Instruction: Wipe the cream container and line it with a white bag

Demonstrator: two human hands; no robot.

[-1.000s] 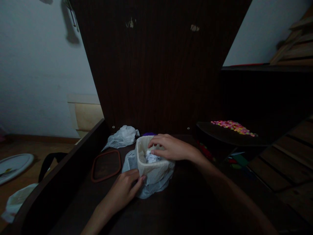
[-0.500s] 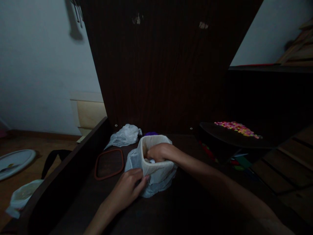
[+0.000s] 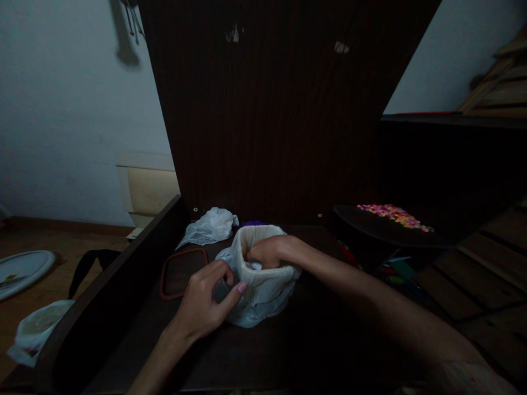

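Note:
A cream square container (image 3: 263,277) sits on a dark wooden surface, wrapped low down in a thin white plastic bag (image 3: 251,312). My right hand (image 3: 269,253) reaches down inside the container, fingers curled and pressing on something pale that I cannot make out. My left hand (image 3: 206,302) is at the container's near left corner, thumb and fingers pinching the plastic bag against its wall. A brown-rimmed lid (image 3: 181,271) lies flat just left of the container.
A crumpled white plastic bag (image 3: 209,226) lies behind the lid, by the tall dark wood panel (image 3: 267,109). A dark tray with coloured beads (image 3: 391,215) sits to the right. On the floor to the left lie a round plate (image 3: 22,269) and another bag (image 3: 37,329).
My right hand has gone from the container's rim down into it. My left hand has risen from the bag's base and now pinches the bag at the container's corner.

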